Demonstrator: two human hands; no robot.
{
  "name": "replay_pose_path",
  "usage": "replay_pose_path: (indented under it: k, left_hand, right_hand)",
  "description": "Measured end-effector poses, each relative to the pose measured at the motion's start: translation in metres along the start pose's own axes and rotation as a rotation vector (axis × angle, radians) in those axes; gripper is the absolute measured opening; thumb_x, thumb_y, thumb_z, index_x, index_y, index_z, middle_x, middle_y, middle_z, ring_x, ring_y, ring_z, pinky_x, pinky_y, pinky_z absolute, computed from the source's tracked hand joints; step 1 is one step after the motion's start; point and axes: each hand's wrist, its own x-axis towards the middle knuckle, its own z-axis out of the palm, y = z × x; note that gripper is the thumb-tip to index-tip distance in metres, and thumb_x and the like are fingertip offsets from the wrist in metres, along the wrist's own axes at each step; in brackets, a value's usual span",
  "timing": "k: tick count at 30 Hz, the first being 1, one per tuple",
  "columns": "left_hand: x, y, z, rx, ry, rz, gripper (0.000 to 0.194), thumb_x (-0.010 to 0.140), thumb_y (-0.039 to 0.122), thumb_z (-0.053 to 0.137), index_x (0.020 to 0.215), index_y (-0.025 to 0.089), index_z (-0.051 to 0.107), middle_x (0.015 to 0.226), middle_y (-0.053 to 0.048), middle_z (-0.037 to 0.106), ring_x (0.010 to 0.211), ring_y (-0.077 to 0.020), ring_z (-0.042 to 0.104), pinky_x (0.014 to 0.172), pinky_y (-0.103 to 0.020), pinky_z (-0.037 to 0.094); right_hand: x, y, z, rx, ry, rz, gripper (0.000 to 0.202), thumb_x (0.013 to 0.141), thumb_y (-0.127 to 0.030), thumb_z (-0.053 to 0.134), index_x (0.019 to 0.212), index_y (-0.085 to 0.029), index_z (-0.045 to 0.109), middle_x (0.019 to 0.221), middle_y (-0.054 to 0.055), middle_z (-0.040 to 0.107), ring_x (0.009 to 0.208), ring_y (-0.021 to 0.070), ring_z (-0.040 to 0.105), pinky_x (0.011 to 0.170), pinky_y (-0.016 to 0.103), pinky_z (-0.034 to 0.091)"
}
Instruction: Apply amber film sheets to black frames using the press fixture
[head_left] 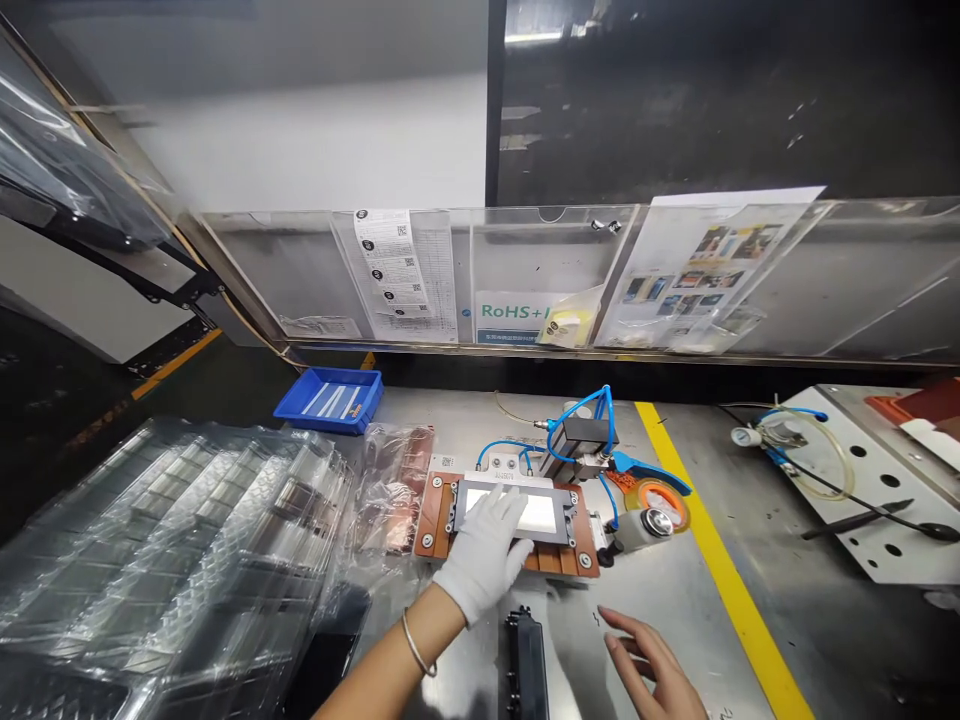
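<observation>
Left hand [486,555] in a white glove, fingers [504,508] spread flat and released, pressing on the white panel [541,513] seated in the dark frame of the brown fixture [433,512] — nothing grasped. Bangle on the left wrist. Fixture sits mid-counter [675,600], just left of a tape roll [660,500] and in front of a small block with blue air hoses [581,420]. Right hand [652,665] bare, fingers loosely open, hovering low over the counter near the bottom edge, holding nothing. Black part [529,660] lies between the two hands, touching neither. Stack of clear plastic trays [165,560] to the left; blue bin [330,400] behind them. Yellow stripe [720,560] runs along the counter at right — a perforated metal plate [870,500] beyond it.
</observation>
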Motion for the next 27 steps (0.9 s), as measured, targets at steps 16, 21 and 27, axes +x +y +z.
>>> replay_pose_path:
  k: [16, 21, 27]
  left_hand:
    - [-0.016, -0.049, -0.027, 0.294, 0.292, -0.249, 0.06, 0.096, 0.032, 0.034, 0.147, 0.0, 0.038, 0.153, -0.024, 0.038, 0.145, -0.0331, 0.029, 0.123, -0.05, 0.017]
    - [-0.025, -0.066, -0.044, 0.143, 0.22, -0.437, 0.062, 0.093, 0.041, 0.037, 0.147, 0.009, 0.041, 0.139, -0.02, 0.051, 0.108, -0.0268, 0.062, 0.105, -0.046, 0.044]
    - [-0.018, -0.058, -0.042, 0.101, 0.141, -0.439, 0.061, 0.09, 0.039, 0.041, 0.138, 0.001, 0.049, 0.127, -0.024, 0.058, 0.121, -0.0306, 0.054, 0.109, -0.043, 0.036]
  right_hand:
    - [0.058, -0.016, -0.018, -0.509, 0.158, -0.281, 0.04, 0.095, -0.05, 0.035, 0.1, -0.028, 0.069, 0.101, 0.007, 0.073, 0.08, 0.0268, 0.072, 0.068, 0.039, 0.058]
    - [0.066, -0.025, -0.026, -0.486, 0.21, -0.218, 0.051, 0.09, -0.055, 0.037, 0.124, -0.024, 0.06, 0.132, 0.011, 0.063, 0.104, 0.0341, 0.067, 0.08, 0.048, 0.056]
    - [0.085, -0.04, -0.03, -0.373, 0.193, -0.155, 0.048, 0.085, -0.058, 0.042, 0.1, -0.024, 0.072, 0.11, 0.013, 0.069, 0.089, 0.0339, 0.069, 0.078, 0.049, 0.055]
